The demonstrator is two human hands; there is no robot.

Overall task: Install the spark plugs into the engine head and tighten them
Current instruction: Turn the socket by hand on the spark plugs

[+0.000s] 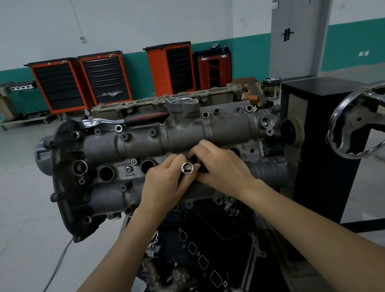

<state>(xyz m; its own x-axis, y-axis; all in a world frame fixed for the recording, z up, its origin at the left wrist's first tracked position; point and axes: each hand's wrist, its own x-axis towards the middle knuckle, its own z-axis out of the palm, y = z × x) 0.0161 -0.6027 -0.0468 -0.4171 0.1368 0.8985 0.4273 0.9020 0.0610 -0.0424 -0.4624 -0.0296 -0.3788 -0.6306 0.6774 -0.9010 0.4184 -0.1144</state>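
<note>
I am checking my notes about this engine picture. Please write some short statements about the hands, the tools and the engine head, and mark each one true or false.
1. Both hands, left and right, are together at the socket over the engine head. True.
2. The ratchet wrench is in the right hand. False: it lies on the far side of the engine head, and no hand touches it.
3. Two plug holes left of the hands look open. True.
4. The socket's open end faces down into the engine. False: it faces up toward the camera.
5. The metal handwheel is left of the engine. False: it is on the right.
</note>
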